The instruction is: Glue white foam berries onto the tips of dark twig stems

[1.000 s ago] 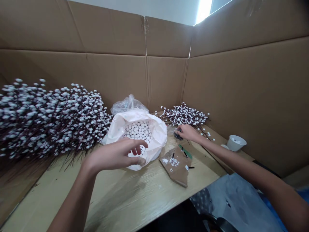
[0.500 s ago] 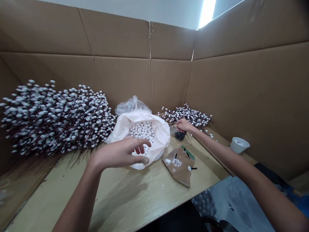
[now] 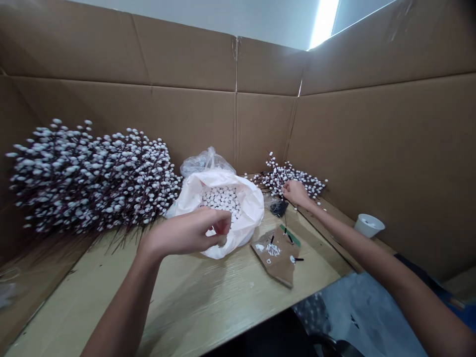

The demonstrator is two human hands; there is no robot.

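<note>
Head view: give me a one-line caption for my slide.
Right hand at a heap of white-tipped sprigs, left hand in front of an open bag of white beads.

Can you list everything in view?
Large stem pile: one, white and dark, left
Small stem pile: one, white and dark, back right
Open bag: one, white, centre
Beads: many, white, inside
Clear bag: one, transparent, behind
Packet: one, clear and black, near small pile
Cardboard piece: one, brown, on table
Short sticks: four, black, on it
Cup: one, white, right
Table: one, pale, below
Cardboard walls: several, brown, around
Clutter: unclear, grey, lower right
Hands: two, bare; left hand near open bag, right hand at small pile
</note>
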